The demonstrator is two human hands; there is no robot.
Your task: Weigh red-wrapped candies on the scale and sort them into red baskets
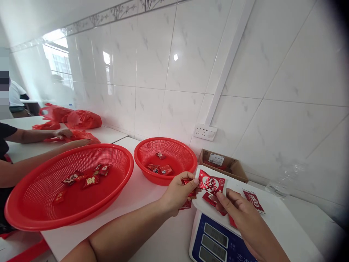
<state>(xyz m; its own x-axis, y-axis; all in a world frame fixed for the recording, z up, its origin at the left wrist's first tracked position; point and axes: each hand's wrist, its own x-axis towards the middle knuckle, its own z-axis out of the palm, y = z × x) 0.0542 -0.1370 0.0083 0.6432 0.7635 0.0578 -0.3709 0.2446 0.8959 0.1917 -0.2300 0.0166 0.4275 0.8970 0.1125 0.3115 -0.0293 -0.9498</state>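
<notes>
In front of me a red and white packet (211,181) with a double-happiness character is gripped by both hands. My left hand (178,194) pinches its left edge between thumb and fingers, with more shiny red packets (188,203) bunched in the palm. My right hand (240,209) is closed on the lower right side, and other red packets (209,198) show just below its thumb; whether it holds these I cannot tell. Both hands are over a digital scale (218,238) with a white platform. On the platform, right of my right hand, lies a dark red packet (254,201).
A large red basket (128,182) and a smaller red basket (166,140) each hold several small red packets. Behind the scale sits a cardboard box (240,169) beside clear plastic (287,178). At left, another person's hands (64,134) handle a red plastic bag (84,135); fuller red bags (83,119) lie behind.
</notes>
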